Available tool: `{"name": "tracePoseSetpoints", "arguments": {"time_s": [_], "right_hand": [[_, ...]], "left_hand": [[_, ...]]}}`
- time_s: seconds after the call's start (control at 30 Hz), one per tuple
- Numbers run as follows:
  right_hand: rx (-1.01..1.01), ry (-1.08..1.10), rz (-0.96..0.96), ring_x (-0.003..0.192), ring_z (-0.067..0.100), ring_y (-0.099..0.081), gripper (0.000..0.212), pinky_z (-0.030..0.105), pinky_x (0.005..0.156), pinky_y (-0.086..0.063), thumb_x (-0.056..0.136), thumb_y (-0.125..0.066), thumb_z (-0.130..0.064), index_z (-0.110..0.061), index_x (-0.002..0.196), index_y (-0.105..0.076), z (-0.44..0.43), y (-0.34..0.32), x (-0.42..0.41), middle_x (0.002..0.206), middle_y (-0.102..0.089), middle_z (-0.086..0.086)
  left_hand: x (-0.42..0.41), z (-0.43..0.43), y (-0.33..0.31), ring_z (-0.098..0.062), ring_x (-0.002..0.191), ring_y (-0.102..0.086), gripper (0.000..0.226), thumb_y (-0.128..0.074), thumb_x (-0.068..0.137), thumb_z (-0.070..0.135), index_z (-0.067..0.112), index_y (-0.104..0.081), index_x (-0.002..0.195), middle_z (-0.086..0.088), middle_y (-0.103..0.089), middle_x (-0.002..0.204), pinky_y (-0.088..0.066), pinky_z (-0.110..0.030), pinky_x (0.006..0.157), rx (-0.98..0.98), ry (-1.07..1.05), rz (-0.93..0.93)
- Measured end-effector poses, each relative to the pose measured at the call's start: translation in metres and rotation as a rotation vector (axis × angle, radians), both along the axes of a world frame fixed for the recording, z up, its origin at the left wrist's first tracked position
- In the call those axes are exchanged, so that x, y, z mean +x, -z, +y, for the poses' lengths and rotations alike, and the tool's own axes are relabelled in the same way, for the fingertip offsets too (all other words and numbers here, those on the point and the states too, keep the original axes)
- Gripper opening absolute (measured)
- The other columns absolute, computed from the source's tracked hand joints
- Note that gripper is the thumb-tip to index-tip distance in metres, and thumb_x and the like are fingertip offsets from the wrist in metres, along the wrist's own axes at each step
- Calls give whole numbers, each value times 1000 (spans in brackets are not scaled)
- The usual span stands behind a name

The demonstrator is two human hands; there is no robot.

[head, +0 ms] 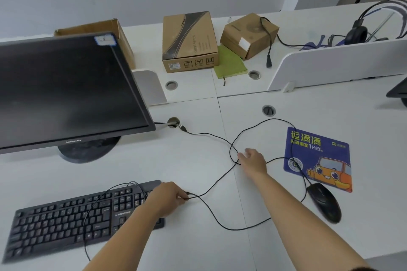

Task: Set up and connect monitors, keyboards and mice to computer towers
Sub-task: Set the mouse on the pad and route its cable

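Our left grip pinches a thin black cable at the right end of the keyboard, near on the white counter. Our right grip is released, fingers stretched onto the spot where the cable loops cross, left of the blue mouse pad. The mouse lies at the pad's near edge. A loose USB plug rests beside the counter hole, right of the monitor.

A: What writing can be read here?
B: "lenovo" on the monitor bezel, "MONSTER" on the keyboard, "SMART SWITCH" on the cardboard box, and "运满满" and "1分钱" on the blue mouse pad
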State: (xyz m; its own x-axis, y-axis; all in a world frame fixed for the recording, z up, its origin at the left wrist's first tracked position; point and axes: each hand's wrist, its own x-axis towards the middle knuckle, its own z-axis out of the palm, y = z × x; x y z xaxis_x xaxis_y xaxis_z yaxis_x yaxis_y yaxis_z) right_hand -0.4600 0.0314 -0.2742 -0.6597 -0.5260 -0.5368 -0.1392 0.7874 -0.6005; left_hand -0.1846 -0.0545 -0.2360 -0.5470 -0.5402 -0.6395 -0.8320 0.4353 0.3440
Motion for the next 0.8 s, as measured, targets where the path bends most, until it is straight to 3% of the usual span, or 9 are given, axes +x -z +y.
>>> {"name": "tracePoseSetpoints", "arguments": {"time_s": [0.03, 0.1, 0.23, 0.33, 0.4, 0.47, 0.57, 0.67, 0.8], "right_hand": [[6, -20, 8, 82, 24, -44, 21, 27, 59, -33, 94, -54, -31, -25, 76, -45, -5, 4, -3, 86, -44, 0], [66, -125, 31, 73, 24, -40, 36, 27, 51, -24, 93, -53, -30, -24, 65, -32, -11, 9, -8, 69, -38, -4], [123, -198, -20, 74, 20, -54, 24, 28, 60, -37, 96, -52, -27, -14, 78, -60, -9, 8, -14, 76, -61, 2], [-98, 155, -51, 87, 27, -64, 21, 29, 69, -42, 97, -50, -20, -6, 97, -66, -2, -2, -26, 89, -68, 9], [-228, 376, -197, 69, 20, -60, 17, 27, 56, -39, 96, -52, -16, -7, 87, -64, 2, -14, -34, 81, -64, 6], [-370, 588, -514, 48, 11, -44, 17, 23, 43, -29, 94, -52, -12, -12, 78, -58, 2, -28, -42, 69, -56, 2], [-541, 752, -764, 39, 10, -30, 14, 21, 40, -22, 94, -46, -14, -17, 81, -49, -1, -55, -60, 59, -48, 0], [-595, 757, -705, 41, 11, -30, 14, 21, 40, -24, 98, -45, -15, -18, 85, -50, 0, -75, -77, 61, -50, 1], [-421, 627, -534, 47, 12, -38, 11, 21, 39, -30, 102, -47, -14, -12, 96, -56, 9, -73, -84, 71, -60, 8]], "left_hand": [[-1, 1, 3, -9, 107, -61, 23, -60, 98, 32, 35, -73, 117, 14, -69, 118, -47, -22, 89, -2, -9, 0], [-3, 5, 8, -8, 102, -62, 23, -60, 98, 31, 35, -73, 116, 13, -69, 112, -46, -20, 83, -7, -45, 19], [-7, 10, 9, -10, 99, -63, 24, -57, 99, 29, 33, -73, 116, 12, -71, 108, -49, -23, 81, -31, -98, 23], [-12, 8, 13, -11, 90, -64, 22, -57, 99, 30, 32, -75, 111, 12, -73, 104, -48, -24, 71, -70, -247, 47], [-18, 5, 13, -12, 76, -58, 19, -56, 99, 29, 31, -75, 97, 12, -70, 87, -42, -23, 60, -111, -328, 51], [-25, 3, 12, -15, 72, -55, 20, -55, 99, 27, 26, -74, 92, 9, -62, 75, -38, -24, 55, -138, -360, 36], [-36, 1, 6, -20, 80, -60, 22, -55, 99, 23, 29, -75, 93, 3, -69, 87, -47, -27, 65, -165, -390, 37], [-42, -3, 0, -23, 88, -62, 23, -52, 101, 20, 24, -75, 102, -1, -72, 104, -51, -29, 74, -198, -412, 16], [-43, -6, -7, -25, 89, -60, 25, -48, 99, 13, 18, -71, 108, -4, -68, 106, -49, -31, 72, -238, -494, 16]]}}
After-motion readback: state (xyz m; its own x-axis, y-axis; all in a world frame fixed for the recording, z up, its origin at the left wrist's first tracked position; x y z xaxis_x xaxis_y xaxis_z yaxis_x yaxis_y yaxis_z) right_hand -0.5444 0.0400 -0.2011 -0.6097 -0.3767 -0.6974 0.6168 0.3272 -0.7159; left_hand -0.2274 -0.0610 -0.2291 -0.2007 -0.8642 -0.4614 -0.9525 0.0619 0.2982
